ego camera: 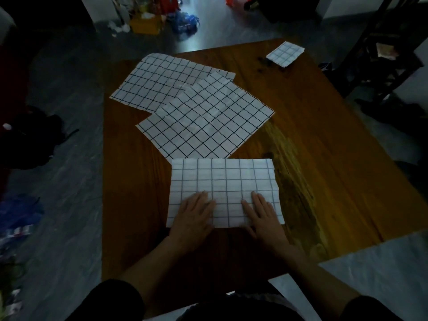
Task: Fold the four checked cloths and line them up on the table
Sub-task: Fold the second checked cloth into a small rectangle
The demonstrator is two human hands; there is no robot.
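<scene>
Four checked cloths lie on the wooden table (301, 140): one small folded cloth (285, 53) sits at the upper right of the frame, two open cloths overlap in the upper middle, the far open cloth (162, 79) partly covered by the near open cloth (208, 121), and the half-folded cloth (222, 181) lies at the centre, just below them. Both hands rest flat on the lower edge of this half-folded cloth, fingers straight and spread, gripping nothing: the left hand (196, 215) at its lower left, the right hand (260, 216) at its lower right. The step looks like pressing down a first fold, with one cloth done and two untouched. The chief risk is that the layers slip while the palms press or sweep, so that the edges no longer meet and the next fold comes out crooked. The cloth's upper edge almost touches the corner of the near open cloth, so a forward push could drag or rumple that one. The finished cloth lies askew near the table's far corner, so the final row may need it re-squared, and a careless nudge there could send it off the edge.
</scene>
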